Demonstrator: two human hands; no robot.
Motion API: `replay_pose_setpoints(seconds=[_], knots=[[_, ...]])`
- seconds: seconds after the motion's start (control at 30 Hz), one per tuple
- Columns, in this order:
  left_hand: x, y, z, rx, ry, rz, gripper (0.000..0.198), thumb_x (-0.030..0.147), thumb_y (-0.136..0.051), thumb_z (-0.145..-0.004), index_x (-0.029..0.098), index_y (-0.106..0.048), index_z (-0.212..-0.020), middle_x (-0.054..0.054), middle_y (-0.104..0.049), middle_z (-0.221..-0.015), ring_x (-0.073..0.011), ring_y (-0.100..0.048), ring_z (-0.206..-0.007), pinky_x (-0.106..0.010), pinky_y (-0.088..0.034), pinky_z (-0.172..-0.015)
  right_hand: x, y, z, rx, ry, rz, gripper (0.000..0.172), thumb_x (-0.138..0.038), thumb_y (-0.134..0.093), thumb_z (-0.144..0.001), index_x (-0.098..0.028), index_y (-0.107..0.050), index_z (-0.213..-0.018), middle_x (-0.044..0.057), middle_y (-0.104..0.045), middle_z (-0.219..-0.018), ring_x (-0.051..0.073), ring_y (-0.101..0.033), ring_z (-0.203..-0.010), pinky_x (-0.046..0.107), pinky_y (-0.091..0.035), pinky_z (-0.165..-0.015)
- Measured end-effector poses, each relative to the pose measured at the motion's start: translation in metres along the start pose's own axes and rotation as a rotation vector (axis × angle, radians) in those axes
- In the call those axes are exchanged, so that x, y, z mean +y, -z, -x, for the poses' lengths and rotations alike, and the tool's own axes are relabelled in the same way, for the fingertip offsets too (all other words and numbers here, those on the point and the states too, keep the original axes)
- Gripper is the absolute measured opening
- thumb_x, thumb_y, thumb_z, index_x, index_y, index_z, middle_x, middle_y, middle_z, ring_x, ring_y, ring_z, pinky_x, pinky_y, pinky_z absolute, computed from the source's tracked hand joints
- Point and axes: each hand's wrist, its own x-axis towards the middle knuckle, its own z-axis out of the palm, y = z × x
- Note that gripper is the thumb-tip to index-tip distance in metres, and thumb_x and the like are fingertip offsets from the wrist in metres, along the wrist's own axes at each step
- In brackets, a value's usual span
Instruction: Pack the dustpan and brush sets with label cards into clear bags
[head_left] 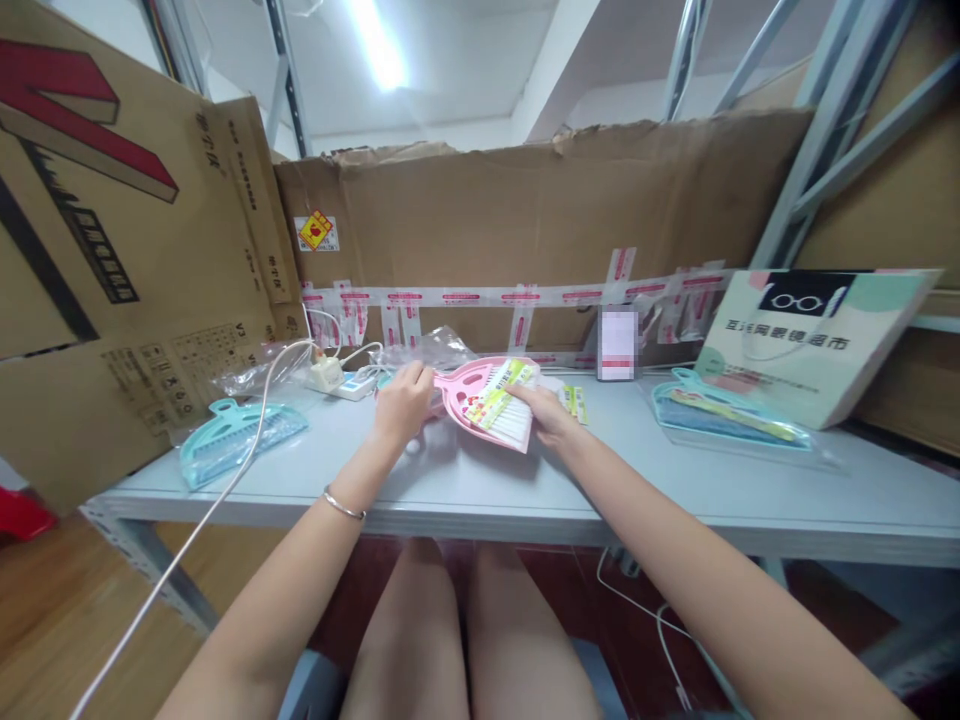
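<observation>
A pink dustpan [454, 402] is held up over the table in front of me, tilted, with a white-bristled brush [514, 428] lying in it. A green and white label card [491, 396] lies over the brush. My left hand [405, 402] is closed around the handle end on the left. From the right, my right hand [546, 412] pinches the card and the brush side, thumb on top; its other fingers are mostly hidden. Just behind the right hand, another green label card [576, 404] rests on the table.
Bagged blue dustpan sets lie at left [244, 437] and right [731, 415]. A power strip [352, 384] and a white cable [247, 450] are at the left. A phone [618, 345] leans on a taped cardboard wall [480, 220]. A printed box [817, 340] stands at right.
</observation>
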Motion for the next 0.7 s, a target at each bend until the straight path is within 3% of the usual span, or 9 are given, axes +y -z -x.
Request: replay_pose_setpoints(seconds=[0.17, 0.33, 0.5, 0.7], knots=[[0.011, -0.001, 0.002, 0.046, -0.105, 0.040, 0.023, 0.018, -0.037, -0.091, 0.016, -0.059, -0.082, -0.008, -0.060, -0.087, -0.0184, -0.056, -0.083, -0.025, -0.041, -0.063, 0.002, 0.004, -0.008, -0.004, 0.029, -0.087, 0.016, -0.012, -0.058, -0.078, -0.015, -0.060, -0.094, 0.007, -0.072, -0.084, 0.021, -0.069, -0.081, 0.040, -0.055, -0.081], [0.018, 0.003, 0.000, 0.079, -0.154, 0.067, 0.023, 0.014, -0.038, -0.090, 0.015, -0.060, -0.084, -0.009, -0.060, -0.087, -0.0196, -0.055, -0.084, -0.026, -0.041, -0.060, 0.006, 0.002, -0.006, -0.039, 0.057, -0.098, 0.020, -0.009, -0.063, -0.073, -0.015, -0.061, -0.092, 0.006, -0.072, -0.086, 0.021, -0.068, -0.084, 0.038, -0.054, -0.084], [0.029, 0.006, -0.008, 0.038, -0.293, 0.135, 0.021, 0.011, -0.041, -0.087, 0.017, -0.061, -0.089, -0.009, -0.061, -0.093, -0.0189, -0.056, -0.087, -0.025, -0.040, -0.059, 0.010, -0.007, 0.004, -0.114, 0.029, -0.077, 0.018, -0.007, -0.061, -0.073, -0.014, -0.064, -0.090, 0.007, -0.072, -0.086, 0.021, -0.068, -0.082, 0.039, -0.053, -0.085], [0.025, 0.008, 0.008, 0.028, -0.306, 0.216, 0.024, 0.017, -0.040, -0.090, 0.017, -0.063, -0.082, -0.008, -0.061, -0.085, -0.0182, -0.056, -0.081, -0.028, -0.043, -0.071, 0.006, -0.004, 0.000, -0.076, 0.040, -0.096, 0.014, -0.010, -0.055, -0.078, -0.016, -0.061, -0.089, 0.006, -0.072, -0.085, 0.019, -0.067, -0.088, 0.034, -0.054, -0.085]])
